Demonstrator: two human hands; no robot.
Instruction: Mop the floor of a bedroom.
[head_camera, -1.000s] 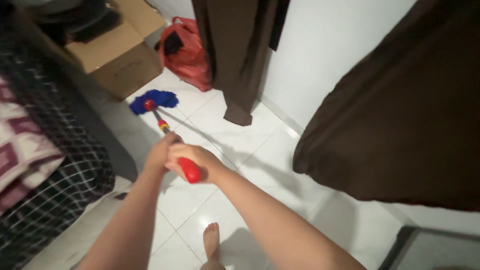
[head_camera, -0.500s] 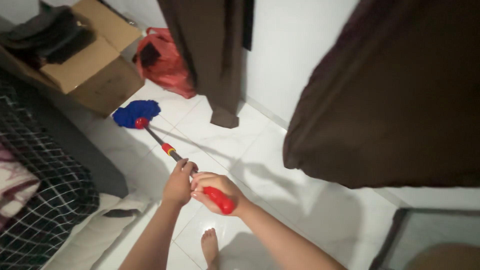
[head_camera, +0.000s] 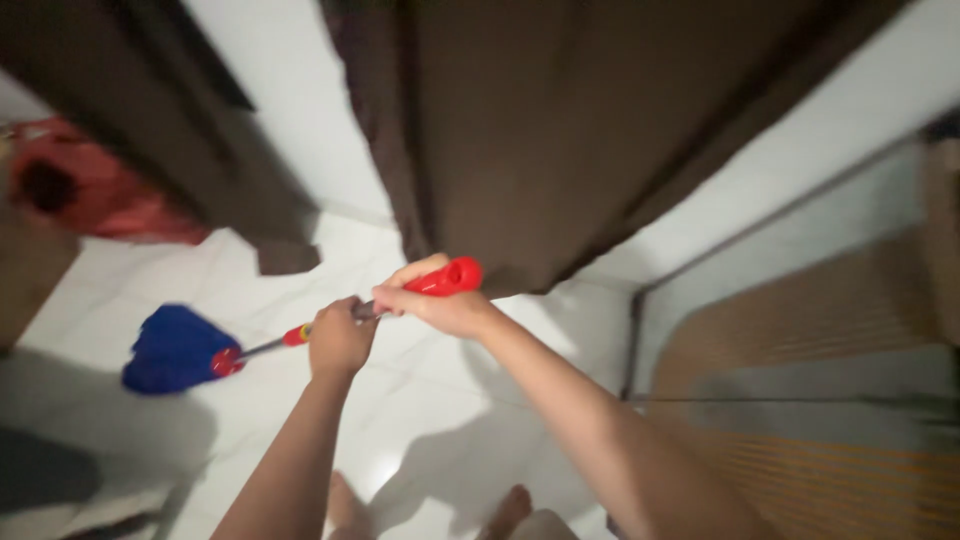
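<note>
Overhead, head view: blurred, looking down at a white tiled floor (head_camera: 440, 400).
Left hand (head_camera: 340, 342): fingers wrapped closed around the mop shaft, lower down the pole.
Right hand (head_camera: 435, 300): fingers curled tight around the red grip (head_camera: 450, 277) at the top end of the handle, just beside the left hand.
Mop (head_camera: 270, 345): held low and slanted to the left, its blue head (head_camera: 175, 348) lying flat on the tiles, well apart from both hands.
Surroundings: brown curtains (head_camera: 520, 130) hung against the white wall ahead; a red bag (head_camera: 90, 195) sat at the far left near the wall; a brown ribbed mat (head_camera: 830, 400) lay to the right behind a dark frame; bare feet showed at the bottom edge.
Progress: mopping looked under way, with the head pressed to the floor at left. Which tiles were already wiped could not be told; no wet streaks were readable through the blur, so the share left was unclear.
</note>
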